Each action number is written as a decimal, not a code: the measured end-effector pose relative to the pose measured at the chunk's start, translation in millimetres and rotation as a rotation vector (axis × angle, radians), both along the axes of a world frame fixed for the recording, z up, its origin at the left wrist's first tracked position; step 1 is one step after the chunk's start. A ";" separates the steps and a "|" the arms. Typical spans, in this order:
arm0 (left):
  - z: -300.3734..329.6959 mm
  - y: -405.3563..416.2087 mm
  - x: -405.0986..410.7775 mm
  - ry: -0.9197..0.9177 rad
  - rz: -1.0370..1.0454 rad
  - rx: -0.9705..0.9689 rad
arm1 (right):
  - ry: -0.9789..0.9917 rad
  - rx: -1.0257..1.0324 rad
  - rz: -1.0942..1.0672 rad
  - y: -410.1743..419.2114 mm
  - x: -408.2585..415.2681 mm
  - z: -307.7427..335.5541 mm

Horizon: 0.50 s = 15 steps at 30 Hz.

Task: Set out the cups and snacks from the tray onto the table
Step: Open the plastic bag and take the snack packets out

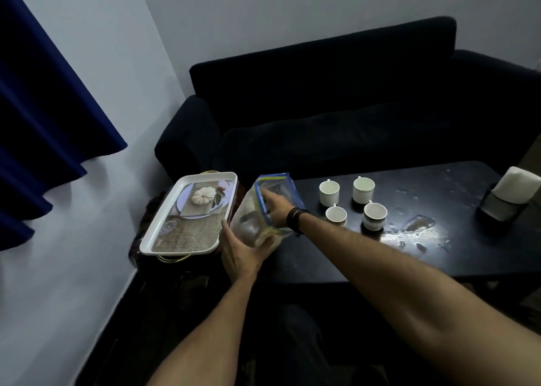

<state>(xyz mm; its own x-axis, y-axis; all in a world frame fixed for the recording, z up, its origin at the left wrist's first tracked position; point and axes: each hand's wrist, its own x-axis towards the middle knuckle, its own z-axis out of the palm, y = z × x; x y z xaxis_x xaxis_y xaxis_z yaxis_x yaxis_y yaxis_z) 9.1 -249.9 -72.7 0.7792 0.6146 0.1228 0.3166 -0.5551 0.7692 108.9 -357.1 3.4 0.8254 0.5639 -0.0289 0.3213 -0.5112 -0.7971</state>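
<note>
Snack bag (pixel 265 210) — between left hand (pixel 240 253), right hand (pixel 276 210)

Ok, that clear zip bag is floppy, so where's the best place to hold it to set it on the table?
Cup the bag low on its body from the near left side, as the left hand does. The right hand steadies its blue-edged mouth, which faces up, so the bag likely won't fold.

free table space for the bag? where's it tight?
Bare table along the near edge, in front of the four cups, under the right forearm. More room between the cups and the tissue holder, though it looks wet and smeared there. The far strip behind the cups is narrow. Tight: the cup cluster. Both hands, left and right, hold the bag.
</note>
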 end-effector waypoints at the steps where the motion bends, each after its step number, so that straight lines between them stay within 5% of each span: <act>1: -0.2 -0.5 0.4 -0.021 -0.011 0.129 | -0.058 -0.056 0.045 -0.1 -2.4 -2.2; 4: 1.4 -8.0 2.9 0.045 -0.071 0.377 | -0.080 -0.084 0.023 -6.4 -4.8 -9.0; 15: 11.1 -13.7 3.2 0.124 0.132 0.113 | 0.338 0.895 -0.572 -105.5 47.8 12.8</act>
